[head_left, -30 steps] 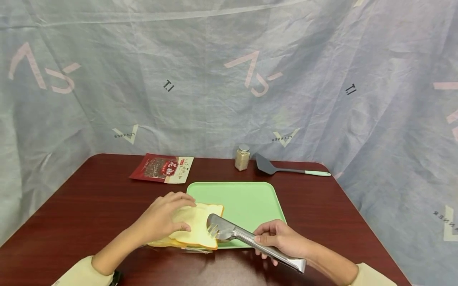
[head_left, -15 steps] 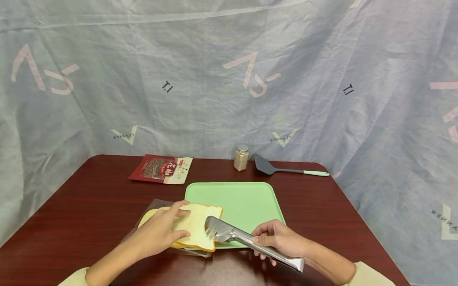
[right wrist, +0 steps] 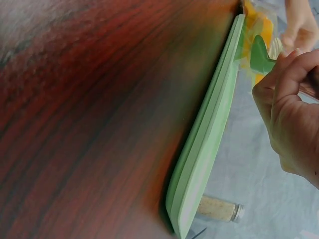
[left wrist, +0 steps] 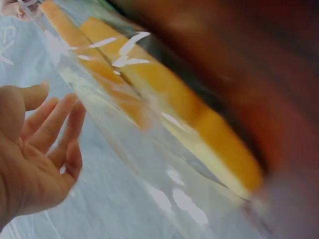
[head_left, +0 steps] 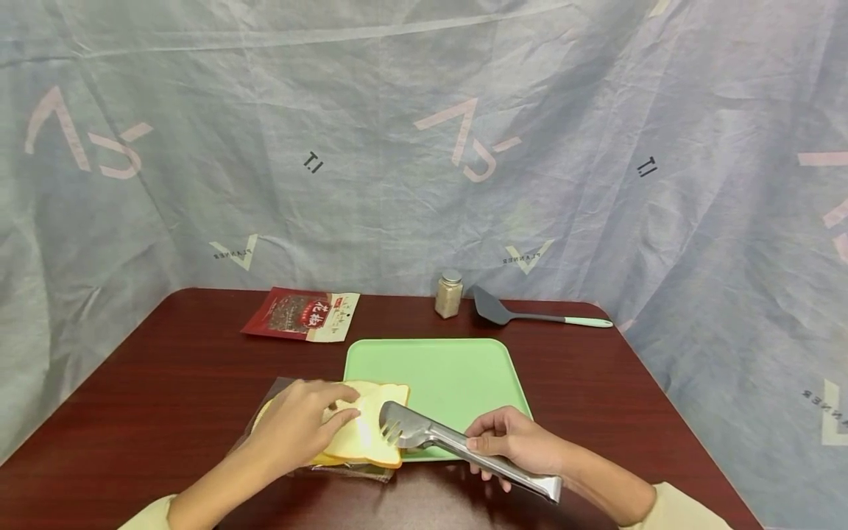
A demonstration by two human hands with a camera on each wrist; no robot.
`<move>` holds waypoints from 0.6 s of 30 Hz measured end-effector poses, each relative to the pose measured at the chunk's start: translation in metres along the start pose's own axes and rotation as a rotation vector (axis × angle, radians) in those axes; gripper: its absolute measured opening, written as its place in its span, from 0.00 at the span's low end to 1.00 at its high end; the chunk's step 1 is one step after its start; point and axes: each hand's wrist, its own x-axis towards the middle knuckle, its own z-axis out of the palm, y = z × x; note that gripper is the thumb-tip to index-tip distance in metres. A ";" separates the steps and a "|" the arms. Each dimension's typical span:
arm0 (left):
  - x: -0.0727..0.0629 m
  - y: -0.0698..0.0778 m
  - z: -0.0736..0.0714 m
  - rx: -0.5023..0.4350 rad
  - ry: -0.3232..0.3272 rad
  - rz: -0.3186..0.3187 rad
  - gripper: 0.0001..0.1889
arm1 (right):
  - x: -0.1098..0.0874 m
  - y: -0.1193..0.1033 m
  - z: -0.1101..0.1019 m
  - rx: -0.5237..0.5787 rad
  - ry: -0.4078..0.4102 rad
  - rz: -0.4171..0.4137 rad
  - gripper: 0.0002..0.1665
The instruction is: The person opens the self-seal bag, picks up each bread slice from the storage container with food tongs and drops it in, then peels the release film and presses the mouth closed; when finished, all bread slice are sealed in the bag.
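Where my view fails

My left hand [head_left: 294, 423] covers part of the bread [head_left: 371, 421], and from above I cannot tell whether its thumb touches the slice. The bread hides the near left corner of the green tray [head_left: 437, 368], and my right hand [head_left: 513, 444] covers a stretch of the tongs [head_left: 440, 436]. Smaller print on the red packet [head_left: 294, 315] is too tiny to read. My sleeves [head_left: 676, 509] run off the bottom edge. From my left wrist, the table [left wrist: 289, 99] is a dark red smear and glare whitens patches of the clear bag [left wrist: 174, 181]. From my right wrist, the tray hides part of the jar [right wrist: 218, 208] and the right edge cuts off my right hand.
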 end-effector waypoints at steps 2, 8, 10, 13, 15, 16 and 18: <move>0.008 0.007 0.002 0.037 0.000 -0.003 0.13 | -0.001 0.000 0.000 0.003 -0.001 -0.002 0.20; 0.021 0.022 0.006 0.157 -0.143 0.022 0.16 | -0.001 0.001 0.000 0.014 -0.008 -0.013 0.20; 0.022 0.023 0.008 0.177 -0.159 0.037 0.14 | -0.001 0.000 0.000 0.012 -0.007 -0.017 0.20; 0.021 0.021 0.009 0.191 -0.140 0.059 0.13 | 0.000 0.000 -0.001 0.007 -0.002 -0.017 0.20; 0.021 0.018 0.009 0.172 -0.132 0.077 0.13 | 0.000 0.000 -0.001 0.005 0.000 -0.013 0.20; 0.021 0.016 0.008 0.156 -0.141 0.094 0.14 | 0.000 0.000 -0.001 0.006 0.000 -0.010 0.20; 0.021 0.011 0.004 0.120 -0.184 0.143 0.16 | 0.001 -0.001 0.000 0.005 0.000 -0.003 0.20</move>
